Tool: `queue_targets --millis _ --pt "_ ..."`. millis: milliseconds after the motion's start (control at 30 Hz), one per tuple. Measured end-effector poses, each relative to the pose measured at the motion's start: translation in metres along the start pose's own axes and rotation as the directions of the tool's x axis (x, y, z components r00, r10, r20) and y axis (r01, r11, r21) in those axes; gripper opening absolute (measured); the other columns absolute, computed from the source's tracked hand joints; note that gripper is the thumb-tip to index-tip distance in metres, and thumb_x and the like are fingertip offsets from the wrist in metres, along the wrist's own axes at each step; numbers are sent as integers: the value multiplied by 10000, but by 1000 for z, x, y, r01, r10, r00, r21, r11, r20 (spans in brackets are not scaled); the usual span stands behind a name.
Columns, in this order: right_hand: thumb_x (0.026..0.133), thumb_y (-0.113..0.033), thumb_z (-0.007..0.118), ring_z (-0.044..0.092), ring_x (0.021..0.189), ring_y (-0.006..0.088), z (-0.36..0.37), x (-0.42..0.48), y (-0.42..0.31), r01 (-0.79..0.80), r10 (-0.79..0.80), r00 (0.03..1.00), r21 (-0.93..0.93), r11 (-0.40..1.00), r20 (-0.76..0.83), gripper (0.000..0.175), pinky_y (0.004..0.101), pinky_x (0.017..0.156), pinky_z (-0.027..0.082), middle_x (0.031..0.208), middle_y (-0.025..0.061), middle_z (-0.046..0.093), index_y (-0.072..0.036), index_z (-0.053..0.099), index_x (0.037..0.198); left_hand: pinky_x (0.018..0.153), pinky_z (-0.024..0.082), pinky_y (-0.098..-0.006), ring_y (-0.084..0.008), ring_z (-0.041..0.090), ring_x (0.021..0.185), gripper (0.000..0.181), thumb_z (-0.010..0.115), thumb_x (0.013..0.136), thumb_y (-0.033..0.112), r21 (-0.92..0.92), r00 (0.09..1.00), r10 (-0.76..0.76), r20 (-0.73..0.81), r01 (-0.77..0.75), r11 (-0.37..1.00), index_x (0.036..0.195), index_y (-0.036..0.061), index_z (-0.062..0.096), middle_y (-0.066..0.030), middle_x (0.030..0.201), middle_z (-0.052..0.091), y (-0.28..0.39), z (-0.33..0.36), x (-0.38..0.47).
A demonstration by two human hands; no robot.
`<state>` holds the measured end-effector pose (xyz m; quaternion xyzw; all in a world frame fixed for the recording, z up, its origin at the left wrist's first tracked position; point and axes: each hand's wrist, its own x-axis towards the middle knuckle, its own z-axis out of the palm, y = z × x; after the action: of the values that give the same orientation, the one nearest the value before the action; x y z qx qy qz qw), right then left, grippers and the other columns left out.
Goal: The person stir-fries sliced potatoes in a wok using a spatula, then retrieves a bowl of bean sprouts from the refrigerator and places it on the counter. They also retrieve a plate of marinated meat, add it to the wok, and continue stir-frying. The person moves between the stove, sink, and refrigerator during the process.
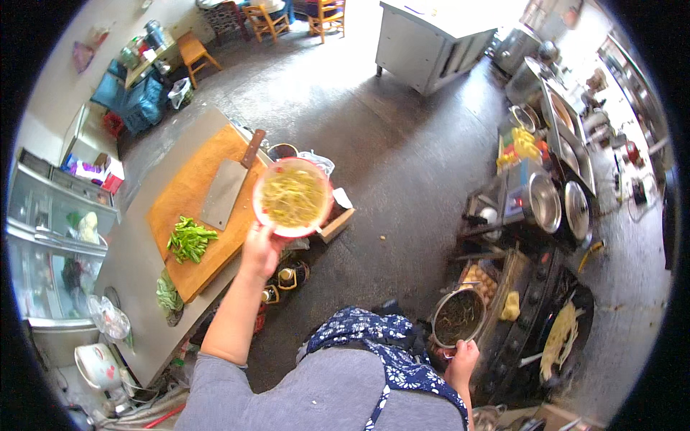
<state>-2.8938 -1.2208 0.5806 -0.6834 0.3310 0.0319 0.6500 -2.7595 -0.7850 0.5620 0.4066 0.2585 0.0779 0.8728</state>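
Observation:
My left hand point(262, 252) grips the near rim of a red-edged bowl point(294, 197) that holds pale yellow strips in liquid. The bowl is up beside the right edge of a wooden cutting board point(229, 145). On that board lie a cleaver point(225, 192) with a wooden handle and a pile of cut green vegetable pieces point(190, 240). Low at the right, my right hand point(462, 353) holds the rim or handle of a round metal pot point(459, 317) with dark, leafy-looking contents.
The board lies on a grey counter point(126, 269). At the right stand a stove with a wok point(585, 318) of pale strips, metal basins point(544, 202) and a crate of eggs point(478, 283). An open cardboard box point(338, 223) is beyond the bowl; a white cabinet point(412, 48) stands farther off.

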Motion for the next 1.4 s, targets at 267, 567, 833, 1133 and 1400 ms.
queue_targets --millis 267,567,833,1133,1400 --pt "829 -59 417 572 515 160 52 138 -59 -40 50 987 -67 997 152 150 264 485 478 709 95 616 13 548 834 787 529 -427 -302 574 970 364 452 828 -2 -131 885 306 -350 -370 920 1190 -23 424 -172 1150 521 80 -119 131" --pt "831 -82 430 603 537 192 123 286 -183 42 -40 969 -2 999 244 143 280 471 489 694 119 600 23 526 843 715 536 -386 -298 574 821 430 487 753 -103 -47 631 285 -722 -456 889 1174 -23 470 -168 1040 560 125 -234 195" --pt "845 -100 428 621 559 156 162 430 -255 -4 -3 983 38 999 183 161 242 472 453 710 105 627 16 533 879 659 515 -320 -228 589 785 374 512 795 -8 661 235 636 -735 38 750 1170 -5 496 -142 1006 587 146 -143 286" --pt "860 -108 441 633 572 167 183 569 -341 -10 12 1000 84 996 -17 149 241 475 459 725 116 632 23 509 881 648 507 -258 -159 596 816 450 538 889 297 720 975 0 224 -165 674 1237 27 449 -109 976 597 -48 357 512" --pt "853 -80 452 642 559 201 146 686 -405 -18 48 983 169 985 -176 160 263 443 495 686 165 627 71 501 830 672 501 -287 -173 596 896 481 472 929 306 840 135 -838 529 56 539 1329 89 318 -70 1076 544 -237 707 531"
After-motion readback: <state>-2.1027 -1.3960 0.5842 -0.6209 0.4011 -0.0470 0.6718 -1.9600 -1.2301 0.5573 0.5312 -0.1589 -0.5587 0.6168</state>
